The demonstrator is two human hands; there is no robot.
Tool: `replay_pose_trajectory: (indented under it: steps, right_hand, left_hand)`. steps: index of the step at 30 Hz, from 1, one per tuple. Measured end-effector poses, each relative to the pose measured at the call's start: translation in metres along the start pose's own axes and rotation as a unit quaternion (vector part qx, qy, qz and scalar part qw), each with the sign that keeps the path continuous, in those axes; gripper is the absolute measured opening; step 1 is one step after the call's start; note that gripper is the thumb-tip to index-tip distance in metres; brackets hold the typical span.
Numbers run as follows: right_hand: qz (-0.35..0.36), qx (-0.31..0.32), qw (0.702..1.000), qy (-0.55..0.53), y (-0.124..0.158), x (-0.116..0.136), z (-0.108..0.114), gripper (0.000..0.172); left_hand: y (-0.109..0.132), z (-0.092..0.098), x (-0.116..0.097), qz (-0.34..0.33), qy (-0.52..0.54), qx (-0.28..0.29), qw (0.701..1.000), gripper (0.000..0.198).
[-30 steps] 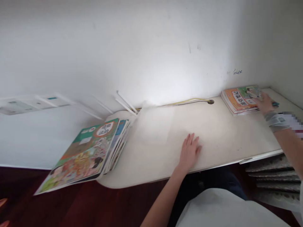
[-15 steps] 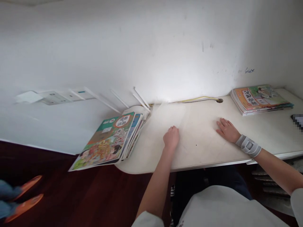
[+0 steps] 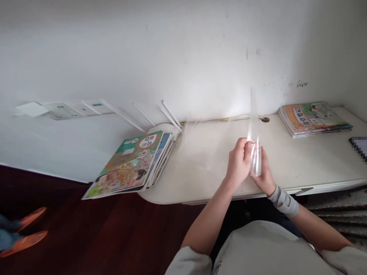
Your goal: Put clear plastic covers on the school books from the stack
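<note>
A clear plastic sheet (image 3: 253, 128) stands upright above the desk, folded or bunched into a narrow shiny strip. My left hand (image 3: 240, 158) is closed around its near edge, thumb side up. Against the sheet's other side is my right hand (image 3: 264, 172), its fingers partly hidden behind the plastic, and the sheet lies between both palms. A grey wrist brace (image 3: 284, 201) wraps my right wrist. Both hands are over the front part of the white desk (image 3: 200, 160).
Left on the desk, a stack of books (image 3: 129, 164) juts past the edge. Another book stack (image 3: 315, 118) sits back right, near a cable hole (image 3: 265, 119). White antenna-like rods (image 3: 171, 114) lean by the wall. A person's orange shoes (image 3: 33, 229) show lower left.
My left hand has moved right and lifted the clear plastic sheet off the desk. My right hand has come left to meet it, from lying flat on the desktop.
</note>
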State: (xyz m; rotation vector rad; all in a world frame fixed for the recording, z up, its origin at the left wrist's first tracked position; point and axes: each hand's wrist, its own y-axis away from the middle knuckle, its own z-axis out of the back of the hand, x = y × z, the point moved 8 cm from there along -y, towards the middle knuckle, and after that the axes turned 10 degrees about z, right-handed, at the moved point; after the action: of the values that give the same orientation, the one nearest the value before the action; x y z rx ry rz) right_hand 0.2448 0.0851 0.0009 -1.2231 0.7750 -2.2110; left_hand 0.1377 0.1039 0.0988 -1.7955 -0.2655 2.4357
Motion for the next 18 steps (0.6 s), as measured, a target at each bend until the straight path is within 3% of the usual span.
replay_pose_trajectory:
  steps: [2,4,6,8,10,12,15,18]
  right_hand:
    - [0.02,-0.072,0.997,0.025,-0.003,0.011,0.028,0.078]
    - [0.061,-0.114,0.989,0.077,-0.01,0.018,0.061,0.067]
    - [0.097,-0.145,0.973,0.152,-0.016,0.02,0.096,0.056]
    - [0.112,-0.141,0.952,0.246,-0.02,0.019,0.124,0.048]
    - [0.099,-0.073,0.94,0.318,-0.023,0.011,0.137,0.043]
    - [0.092,0.037,0.932,0.349,-0.019,0.0,0.132,0.042]
    - [0.113,0.182,0.908,0.36,0.002,-0.017,0.109,0.042]
    - [0.12,0.259,0.887,0.362,0.03,-0.035,0.089,0.037]
  left_hand:
    - [0.016,0.004,-0.026,-0.027,0.083,0.005,0.996,0.025]
    - [0.027,0.022,-0.038,-0.038,0.13,-0.028,0.99,0.027]
    - [0.033,0.048,-0.031,-0.032,0.131,-0.103,0.986,0.027]
    - [0.036,0.077,-0.007,-0.003,0.085,-0.186,0.979,0.027]
    - [0.036,0.099,0.029,0.05,-0.001,-0.238,0.97,0.029]
    - [0.035,0.116,0.066,0.112,-0.13,-0.258,0.951,0.032]
    - [0.035,0.123,0.115,0.203,-0.317,-0.204,0.904,0.038]
    - [0.038,0.119,0.144,0.271,-0.453,-0.123,0.84,0.045]
